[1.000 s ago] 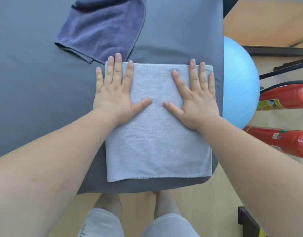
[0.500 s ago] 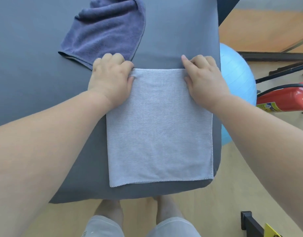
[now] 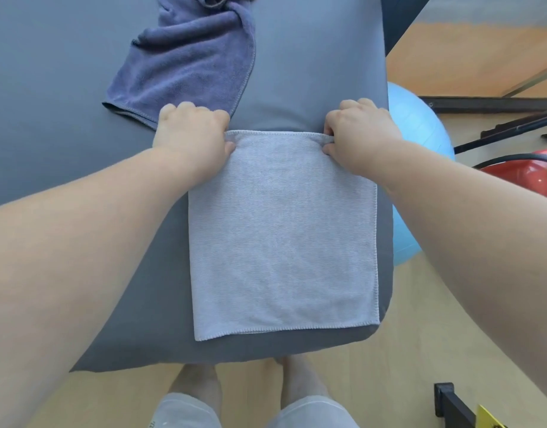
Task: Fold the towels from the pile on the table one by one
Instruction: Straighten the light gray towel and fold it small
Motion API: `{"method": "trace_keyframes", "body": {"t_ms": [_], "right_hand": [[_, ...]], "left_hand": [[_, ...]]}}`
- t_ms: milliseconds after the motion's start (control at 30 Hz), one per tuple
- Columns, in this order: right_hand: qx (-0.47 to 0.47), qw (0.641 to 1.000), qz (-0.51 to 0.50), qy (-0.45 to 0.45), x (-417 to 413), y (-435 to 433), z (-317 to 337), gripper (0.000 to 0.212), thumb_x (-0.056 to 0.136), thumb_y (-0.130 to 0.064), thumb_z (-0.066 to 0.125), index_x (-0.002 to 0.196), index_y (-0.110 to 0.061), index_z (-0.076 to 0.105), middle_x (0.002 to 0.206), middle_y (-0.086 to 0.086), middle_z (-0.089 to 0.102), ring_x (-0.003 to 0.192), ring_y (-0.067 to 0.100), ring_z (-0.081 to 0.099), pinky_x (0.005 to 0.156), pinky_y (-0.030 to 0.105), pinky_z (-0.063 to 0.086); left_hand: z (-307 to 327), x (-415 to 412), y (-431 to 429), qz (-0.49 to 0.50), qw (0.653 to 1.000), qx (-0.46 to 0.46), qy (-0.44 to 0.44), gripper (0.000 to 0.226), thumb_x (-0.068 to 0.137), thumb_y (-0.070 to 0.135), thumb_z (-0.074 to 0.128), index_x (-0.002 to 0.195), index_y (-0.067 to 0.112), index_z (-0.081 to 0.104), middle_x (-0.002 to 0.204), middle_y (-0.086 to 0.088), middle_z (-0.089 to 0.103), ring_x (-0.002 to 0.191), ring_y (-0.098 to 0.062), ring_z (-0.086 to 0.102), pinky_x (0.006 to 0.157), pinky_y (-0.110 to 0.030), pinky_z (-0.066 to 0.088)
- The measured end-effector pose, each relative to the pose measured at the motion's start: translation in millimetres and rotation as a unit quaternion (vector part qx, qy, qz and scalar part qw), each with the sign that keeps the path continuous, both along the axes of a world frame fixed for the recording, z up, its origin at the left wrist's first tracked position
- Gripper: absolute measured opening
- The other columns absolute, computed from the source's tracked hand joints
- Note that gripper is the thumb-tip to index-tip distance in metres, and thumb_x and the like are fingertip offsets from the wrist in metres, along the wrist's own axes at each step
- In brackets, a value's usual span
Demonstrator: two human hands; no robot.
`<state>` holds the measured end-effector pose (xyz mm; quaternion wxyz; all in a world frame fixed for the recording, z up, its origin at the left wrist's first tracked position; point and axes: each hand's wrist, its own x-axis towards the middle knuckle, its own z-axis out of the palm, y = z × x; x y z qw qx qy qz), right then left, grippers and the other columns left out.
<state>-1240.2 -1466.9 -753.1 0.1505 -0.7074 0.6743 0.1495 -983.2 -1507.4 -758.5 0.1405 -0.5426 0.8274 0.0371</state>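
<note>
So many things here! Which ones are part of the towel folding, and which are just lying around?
Part of the job: light grey towel, gripped at its far corners by the left hand and right hand; dark blue towel waiting behind; table.
Just lying about: blue ball, red fire extinguisher, beside the table.

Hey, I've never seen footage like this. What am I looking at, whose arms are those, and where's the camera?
No machine here. The camera sits on a person's head and looks down, so both arms are that person's own. On the grey table a light grey towel lies flat. The left hand grips its far left corner and the right hand pinches its far right corner. Beyond it lies a rumpled purple-blue towel. A blue ball sits beside the table on the right.
</note>
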Motion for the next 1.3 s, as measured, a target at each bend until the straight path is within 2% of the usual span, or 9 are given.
{"method": "trace_keyframes", "body": {"t_ms": [200, 267, 367, 500, 600, 733, 867, 1067, 1300], "right_hand": [[-0.040, 0.999, -0.010, 0.000, 2, 12, -9, 0.021, 0.100, -0.034, 0.052, 0.110, -0.017, 0.055, 0.112, 0.006, 0.049, 0.112, 0.031, 0.043, 0.087, 0.045, 0.039], [-0.076, 0.997, 0.012, -0.002, 1, 19, -11, 0.009, 0.100, -0.025, 0.050, 0.100, -0.017, 0.048, 0.102, 0.005, 0.046, 0.104, 0.030, 0.043, 0.078, 0.043, 0.037], [-0.126, 0.991, 0.011, -0.033, -3, 31, -14, 0.014, 0.096, -0.011, 0.048, 0.091, -0.018, 0.038, 0.089, 0.001, 0.046, 0.090, 0.028, 0.041, 0.076, 0.041, 0.032], [-0.103, 0.985, -0.038, -0.136, -18, 26, -8, 0.020, 0.094, -0.022, 0.057, 0.113, -0.018, 0.054, 0.098, -0.006, 0.054, 0.100, 0.028, 0.045, 0.087, 0.040, 0.031], [-0.072, 0.990, -0.009, -0.117, -25, 11, -1, 0.021, 0.092, -0.027, 0.063, 0.111, -0.019, 0.066, 0.104, 0.003, 0.062, 0.105, 0.033, 0.051, 0.091, 0.043, 0.042], [-0.147, 0.982, -0.034, -0.117, -25, -9, 11, 0.014, 0.092, -0.023, 0.059, 0.101, -0.014, 0.065, 0.104, 0.011, 0.061, 0.104, 0.037, 0.053, 0.084, 0.042, 0.044], [-0.204, 0.960, -0.102, -0.161, -23, -12, 25, 0.010, 0.090, -0.017, 0.057, 0.098, -0.013, 0.062, 0.103, 0.009, 0.059, 0.100, 0.031, 0.052, 0.076, 0.030, 0.031], [-0.198, 0.954, -0.060, -0.215, -24, 62, 27, 0.012, 0.080, -0.004, 0.063, 0.087, -0.015, 0.063, 0.085, -0.004, 0.048, 0.082, 0.026, 0.052, 0.068, 0.032, 0.035], [-0.162, 0.962, -0.017, -0.217, -15, 168, 3, 0.020, 0.072, 0.005, 0.069, 0.081, -0.012, 0.067, 0.081, 0.003, 0.059, 0.074, 0.032, 0.055, 0.067, 0.044, 0.047]], "left_hand": [[-12, 1, 18, 0.064, 0.996, -0.022, 0.060, 0.031, 0.098, 0.043, 0.051, 0.110, 0.015, 0.059, 0.106, -0.011, 0.063, 0.104, -0.035, 0.052, 0.089, -0.047, 0.036], [-11, 1, 16, 0.058, 0.996, -0.028, 0.057, 0.033, 0.097, 0.044, 0.052, 0.110, 0.015, 0.061, 0.104, -0.011, 0.064, 0.104, -0.035, 0.052, 0.089, -0.046, 0.036], [-7, 8, 12, 0.061, 0.994, -0.015, 0.088, 0.032, 0.094, 0.046, 0.057, 0.103, 0.016, 0.063, 0.100, -0.009, 0.065, 0.104, -0.035, 0.053, 0.088, -0.045, 0.038], [5, 25, 4, 0.114, 0.967, 0.072, 0.217, 0.013, 0.086, 0.031, 0.071, 0.093, 0.020, 0.069, 0.096, -0.001, 0.069, 0.101, -0.028, 0.059, 0.088, -0.040, 0.048], [13, 33, -3, 0.087, 0.965, 0.079, 0.235, 0.007, 0.085, 0.024, 0.071, 0.090, 0.019, 0.072, 0.094, 0.000, 0.071, 0.097, -0.026, 0.062, 0.088, -0.039, 0.050], [27, 25, -23, 0.055, 0.966, -0.014, 0.251, 0.011, 0.086, 0.020, 0.064, 0.090, 0.015, 0.073, 0.093, -0.004, 0.074, 0.093, -0.030, 0.063, 0.080, -0.040, 0.050], [45, 18, -27, 0.047, 0.950, -0.103, 0.291, 0.021, 0.082, 0.015, 0.056, 0.090, 0.012, 0.075, 0.091, -0.009, 0.074, 0.089, -0.032, 0.064, 0.078, -0.037, 0.049], [44, 42, 34, 0.028, 0.942, -0.107, 0.316, 0.016, 0.080, 0.009, 0.063, 0.090, 0.013, 0.074, 0.088, -0.007, 0.071, 0.086, -0.032, 0.062, 0.080, -0.036, 0.045], [-2, 80, 150, -0.041, 0.950, -0.077, 0.299, 0.018, 0.078, 0.000, 0.055, 0.084, 0.005, 0.071, 0.082, -0.009, 0.066, 0.076, -0.037, 0.059, 0.068, -0.048, 0.046]]}}
